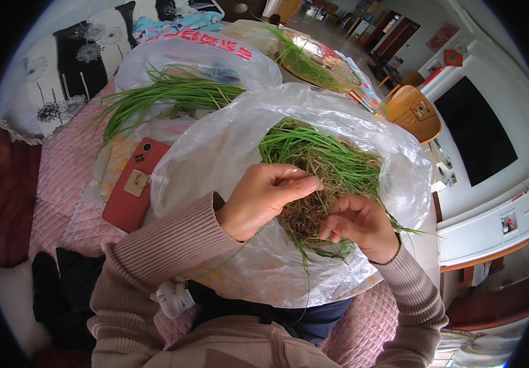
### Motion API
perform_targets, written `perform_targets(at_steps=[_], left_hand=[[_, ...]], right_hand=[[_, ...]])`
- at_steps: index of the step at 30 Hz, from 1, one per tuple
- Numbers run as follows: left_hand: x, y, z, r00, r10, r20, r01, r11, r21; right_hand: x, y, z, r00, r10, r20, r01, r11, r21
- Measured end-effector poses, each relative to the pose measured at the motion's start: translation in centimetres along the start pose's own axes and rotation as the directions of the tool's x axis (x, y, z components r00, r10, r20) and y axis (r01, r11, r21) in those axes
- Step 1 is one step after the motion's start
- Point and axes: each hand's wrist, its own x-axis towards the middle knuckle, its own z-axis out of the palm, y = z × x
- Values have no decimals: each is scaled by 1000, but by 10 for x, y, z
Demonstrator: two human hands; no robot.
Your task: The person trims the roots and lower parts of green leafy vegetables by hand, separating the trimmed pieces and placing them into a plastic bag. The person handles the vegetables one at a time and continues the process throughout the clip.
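A clear plastic bag (209, 147) lies spread before me, with a heap of green grass-like leaves (319, 147) and dry brown roots (301, 221) in its mouth. Over the heap, my left hand (269, 193) pinches a thin stalk (320, 198) between thumb and forefinger. My right hand (361, 225) is just to its right and lower, at the edge of the roots, its fingers curled; whether it grips a strand I cannot tell. A bundle of long green leaves (177, 92) lies at the upper left, across another plastic bag (140, 60) with red writing.
A red phone (135, 188) with a ring holder lies left of the bag. Beyond it stands a clear bowl (319, 69) with green blades in it. A pink quilted cover (71, 179) is at the left. A wooden chair (414, 115) stands at the upper right.
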Motion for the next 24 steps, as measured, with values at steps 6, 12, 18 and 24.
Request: perform_targets(at_steps=[6,12,18,24], left_hand=[[2,-4,-1,999,48,17,-50,993,108],[2,-2,-1,999,51,-6,-50,992,115],[-1,4,-5,999,26,-28,-28,997,-69],[9,3,-13,996,52,-67,-53,999,-6]], right_hand=[[-18,16,-8,999,41,-17,-41,999,28],[-25,28,-13,996,88,15,-89,995,42],[-40,31,-44,987,38,-156,-118,832,-542],[-27,18,-75,931,-196,-308,-161,538,-828]])
